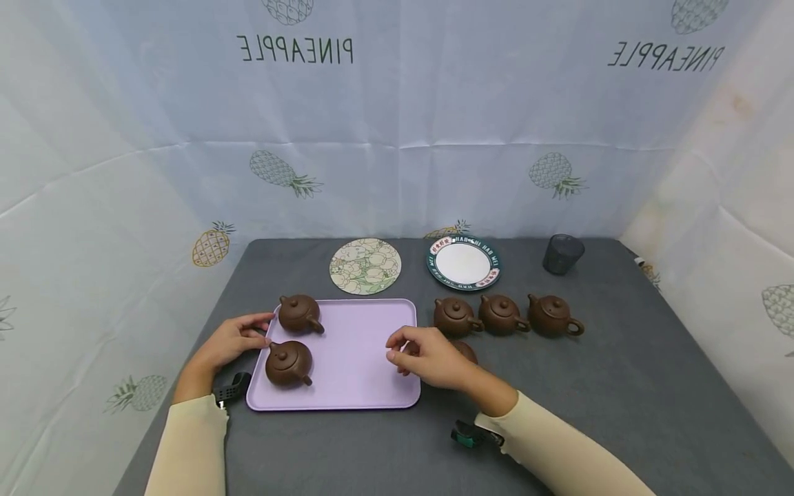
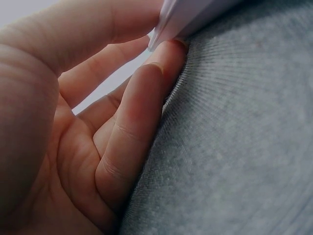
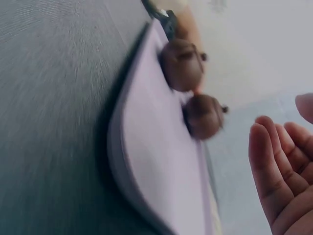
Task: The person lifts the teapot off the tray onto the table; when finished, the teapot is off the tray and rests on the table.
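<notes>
My left hand (image 1: 236,339) holds the left edge of a lilac tray (image 1: 347,358), thumb and fingertips at its rim. In the left wrist view the fingers (image 2: 129,117) lie low by the grey cloth, at the tray's corner (image 2: 171,22). On the tray's left side sit two brown teapots, a far one (image 1: 299,313) and a near one (image 1: 289,363). My right hand (image 1: 434,358) hovers over the tray's right edge, its fingers (image 3: 274,161) loosely bent with nothing between them. Partly hidden behind it is another teapot (image 1: 465,351).
Three more teapots stand in a row right of the tray: left (image 1: 454,317), middle (image 1: 501,315) and right (image 1: 552,317). Behind are a round patterned mat (image 1: 365,266), a green-rimmed plate (image 1: 463,262) and a dark cup (image 1: 562,254). A pineapple-print curtain (image 1: 397,103) closes off the table's back.
</notes>
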Demonstrator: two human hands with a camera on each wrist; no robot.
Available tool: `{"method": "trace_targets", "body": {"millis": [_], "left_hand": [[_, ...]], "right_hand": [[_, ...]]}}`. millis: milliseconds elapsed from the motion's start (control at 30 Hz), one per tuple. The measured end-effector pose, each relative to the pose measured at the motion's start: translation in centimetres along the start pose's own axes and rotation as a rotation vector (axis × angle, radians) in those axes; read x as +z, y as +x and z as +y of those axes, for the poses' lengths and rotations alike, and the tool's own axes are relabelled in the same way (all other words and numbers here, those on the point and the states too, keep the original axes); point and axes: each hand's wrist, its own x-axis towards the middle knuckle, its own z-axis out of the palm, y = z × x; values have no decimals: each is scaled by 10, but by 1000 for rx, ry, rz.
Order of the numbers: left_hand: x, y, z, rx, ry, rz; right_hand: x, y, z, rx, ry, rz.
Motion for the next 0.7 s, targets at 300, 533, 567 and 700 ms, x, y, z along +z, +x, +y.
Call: {"method": "trace_targets", "body": {"millis": [300,533,567,700], "left_hand": [[-2,0,1,-1,-11,-1],[-3,1,-1,-7,-19,3],[-2,1,-2,-4,-22,3],[0,2,-4,3,-34,-1]], "right_hand": [[41,64,1,35,23,9],[67,109,1,103,82,45],[70,115,1,119,93,55],[83,131,2,177,75,106]]}}
